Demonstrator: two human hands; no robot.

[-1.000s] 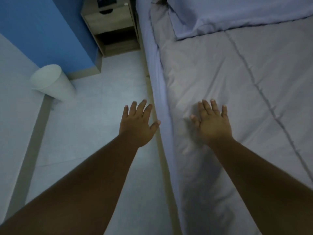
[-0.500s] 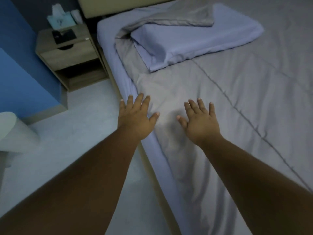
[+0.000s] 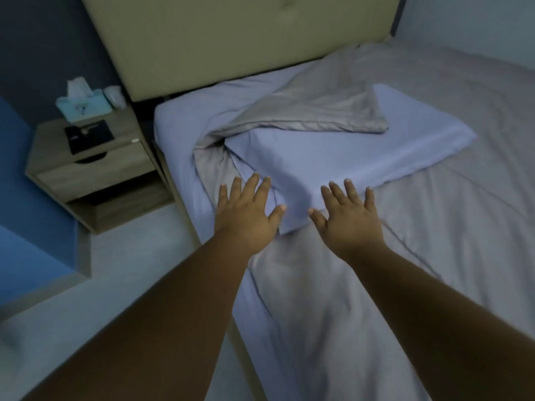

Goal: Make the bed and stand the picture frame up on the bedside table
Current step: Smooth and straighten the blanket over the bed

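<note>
A grey duvet [image 3: 434, 241] covers the bed, its top corner bunched and folded back [image 3: 312, 117] near the headboard. A pale blue pillow [image 3: 347, 157] lies on the duvet. My left hand [image 3: 246, 215] and my right hand [image 3: 350, 218] are both open, palms down, fingers spread, just in front of the pillow's near edge; neither holds anything. The dark picture frame [image 3: 88, 136] lies flat on the wooden bedside table [image 3: 95, 172] at the left.
A tissue box [image 3: 82, 104] and a small cup [image 3: 114, 95] stand at the back of the bedside table. A beige padded headboard [image 3: 231, 39] rises behind the bed. Blue wall [image 3: 26, 204] and pale floor [image 3: 121, 264] lie to the left.
The view has tilted up toward the head of the bed. Both hands moved forward along the duvet, from beside the mattress edge up to the pillow's near edge.
</note>
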